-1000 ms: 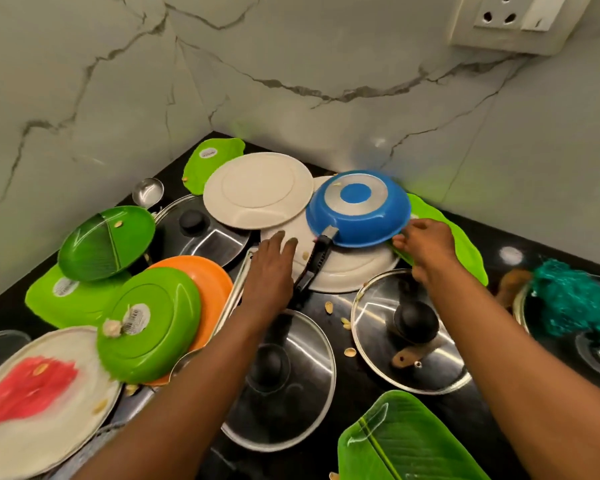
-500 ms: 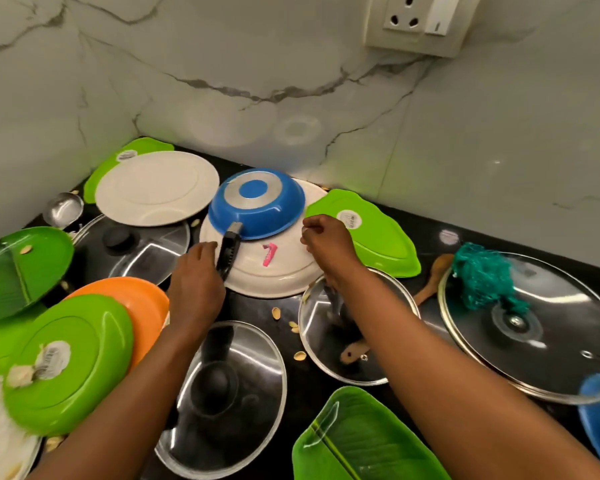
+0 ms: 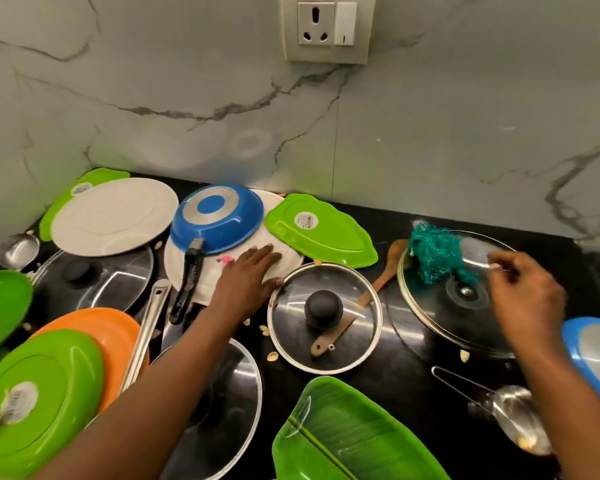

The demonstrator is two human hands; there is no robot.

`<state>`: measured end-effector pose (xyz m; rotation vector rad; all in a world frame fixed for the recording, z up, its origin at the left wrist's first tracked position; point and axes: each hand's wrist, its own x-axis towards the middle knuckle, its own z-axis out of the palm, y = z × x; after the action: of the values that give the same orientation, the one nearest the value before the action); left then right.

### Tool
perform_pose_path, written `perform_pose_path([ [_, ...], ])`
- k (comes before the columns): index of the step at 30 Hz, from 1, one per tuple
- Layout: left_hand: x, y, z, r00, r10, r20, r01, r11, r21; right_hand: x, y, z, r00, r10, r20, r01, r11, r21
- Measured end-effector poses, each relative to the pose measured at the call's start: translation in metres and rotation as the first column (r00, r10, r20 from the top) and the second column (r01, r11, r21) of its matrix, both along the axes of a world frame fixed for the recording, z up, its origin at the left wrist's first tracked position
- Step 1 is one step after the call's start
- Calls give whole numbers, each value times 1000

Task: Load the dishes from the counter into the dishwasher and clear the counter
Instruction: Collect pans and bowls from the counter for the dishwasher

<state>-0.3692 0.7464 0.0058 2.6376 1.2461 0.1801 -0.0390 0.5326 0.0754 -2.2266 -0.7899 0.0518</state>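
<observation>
Across the glossy black counter (image 3: 409,368), dishes are lying crowded under a veined marble wall. Near the frame's centre the left hand (image 3: 246,278) is pressing flat, fingers straight, on a smooth round white plate (image 3: 284,261); an upturned blue pan (image 3: 215,220) with a black handle is resting on that plate's far side. At right the right hand (image 3: 523,296) is hovering over a large glass lid (image 3: 430,306), fingertips pinched together; whether they are gripping anything I cannot tell. A tangled teal scrubber (image 3: 433,251) is sitting on that lid. A leaf-shaped green plastic plate (image 3: 326,233) is lying just beside the white one.
</observation>
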Motion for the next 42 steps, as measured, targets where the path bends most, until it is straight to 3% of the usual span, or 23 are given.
perform_pose_path([
  [4, -29, 0, 6, 983, 19, -184, -20, 1000, 0, -22, 16, -17, 991, 109, -82, -108, 994, 25],
  [8, -42, 1, 18, 955, -4, -298, -31, 993, -112, -67, 49, -24, 949, 313, 30, -315, 943, 105],
  [13, -35, 4, 31, 900, -12, -437, 101, 978, 182, -130, 85, -27, 843, 536, 43, -536, 833, 137],
  [17, -32, 5, 36, 822, -156, -548, 391, 854, 343, -167, 106, -30, 769, 635, 67, -638, 757, 140],
  [19, -37, 6, 38, 841, -162, -517, 408, 817, 407, -176, 113, -29, 755, 649, 94, -655, 740, 152],
  [22, -49, 10, 44, 929, -141, -343, 318, 781, 538, -176, 118, -27, 763, 639, 101, -646, 745, 167],
  [25, -58, 18, 60, 983, -89, -160, 174, 727, 664, -173, 118, -29, 774, 630, 64, -631, 758, 164],
  [28, -63, 30, 77, 999, 13, -32, 13, 726, 688, -175, 114, -34, 793, 608, 33, -605, 780, 160],
  [35, -70, 30, 56, 963, 39, -266, 130, 799, 587, -182, 103, -41, 789, 615, -15, -610, 785, 107],
  [42, -63, 4, 20, 970, 65, -234, 68, 854, 516, -187, 102, -51, 753, 658, 13, -658, 753, 28],
])
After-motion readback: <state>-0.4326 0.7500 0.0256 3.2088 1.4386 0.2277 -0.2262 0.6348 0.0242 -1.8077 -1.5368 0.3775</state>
